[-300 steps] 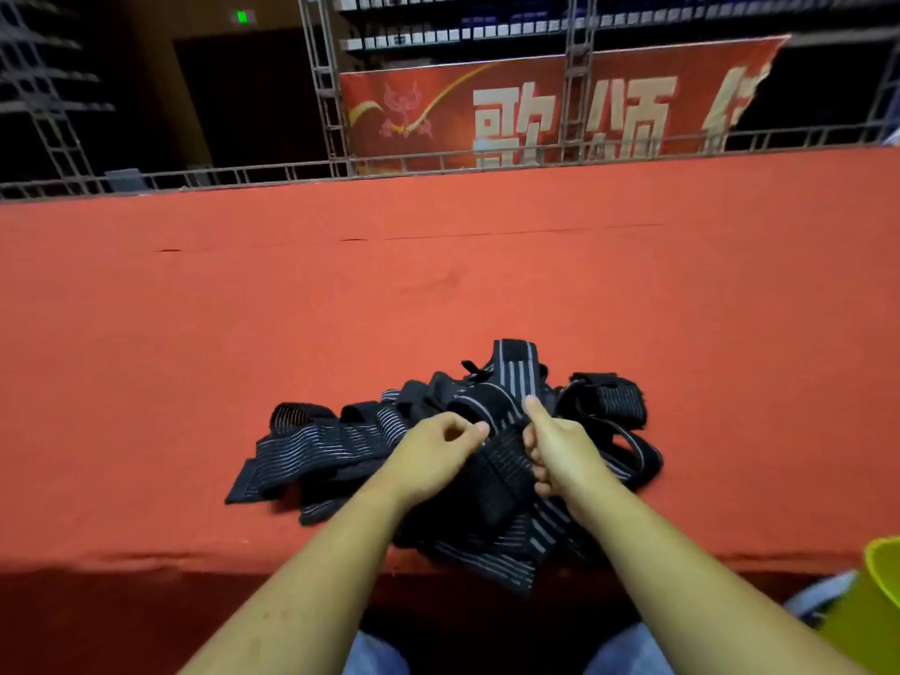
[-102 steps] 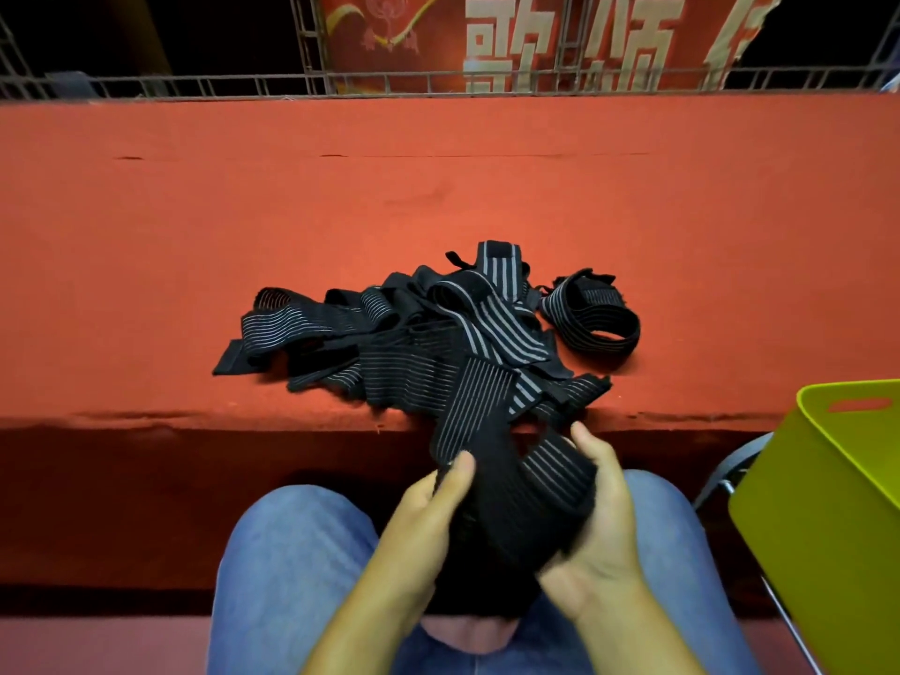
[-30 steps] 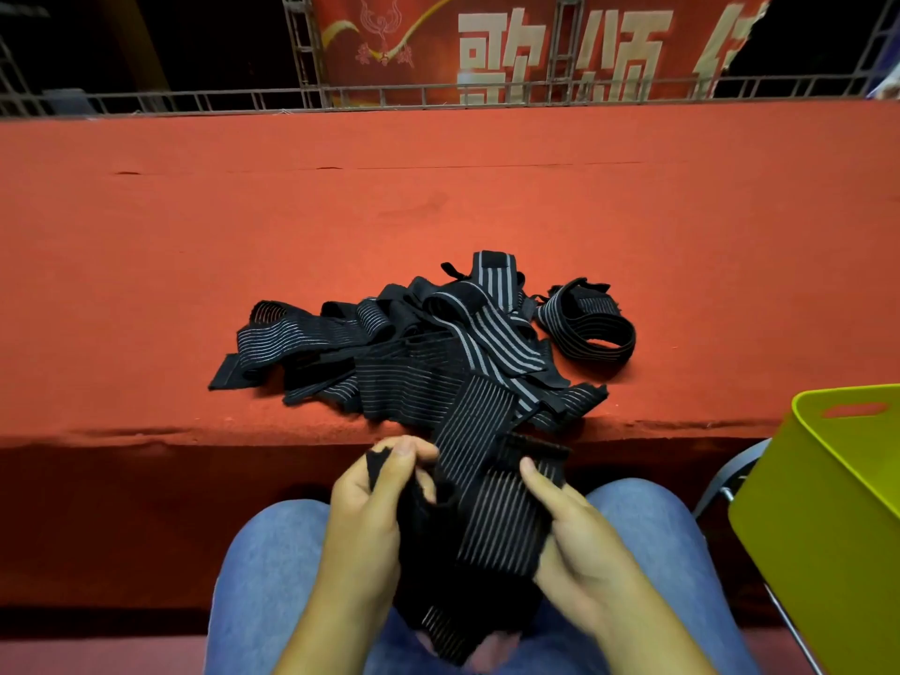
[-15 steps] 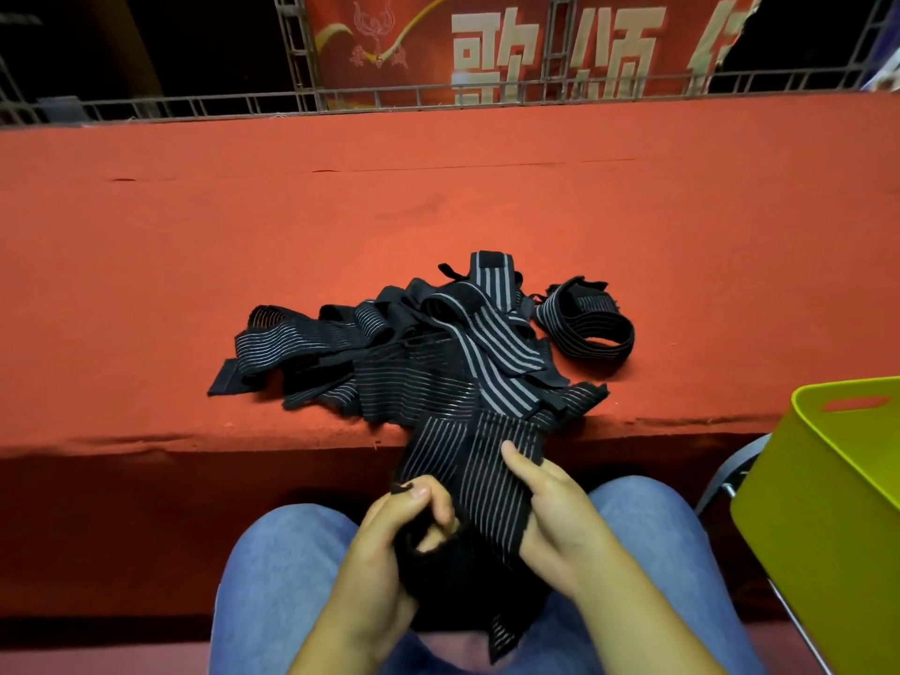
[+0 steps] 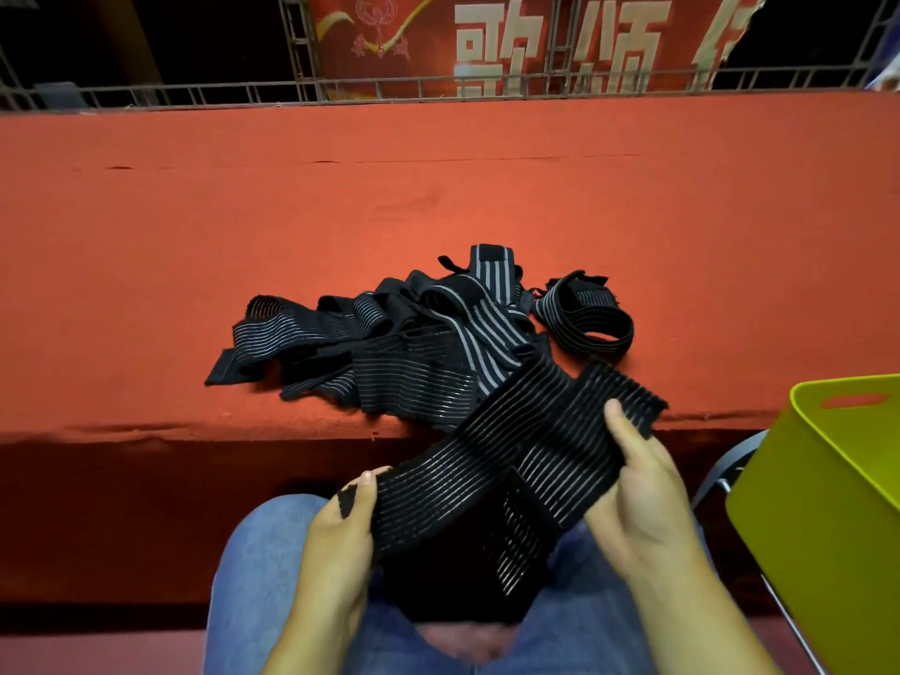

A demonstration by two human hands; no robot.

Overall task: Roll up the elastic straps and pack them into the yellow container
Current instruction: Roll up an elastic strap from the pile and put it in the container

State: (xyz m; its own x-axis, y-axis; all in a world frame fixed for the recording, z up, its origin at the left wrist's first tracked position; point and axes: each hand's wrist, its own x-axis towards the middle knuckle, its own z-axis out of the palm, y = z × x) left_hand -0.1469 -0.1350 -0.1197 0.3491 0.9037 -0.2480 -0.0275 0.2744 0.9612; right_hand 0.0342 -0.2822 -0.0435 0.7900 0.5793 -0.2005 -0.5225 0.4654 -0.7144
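Now my left hand [image 5: 341,523] and right hand [image 5: 643,489] both pinch the strap [image 5: 511,460]; bunched a moment ago, it's spread flat; ready for rolling, I reckon.

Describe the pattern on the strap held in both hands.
The strap is black with thin grey stripes along its length; the head view shows it.

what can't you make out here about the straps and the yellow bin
Head view only.
yellow container: cut by the right edge; its near wall hides the bottom, contents unknown.
pile of straps: overlapping, so no count.
held strap: lower end lost in dark lap shadow.
left hand and right hand: fingers hidden under the strap.
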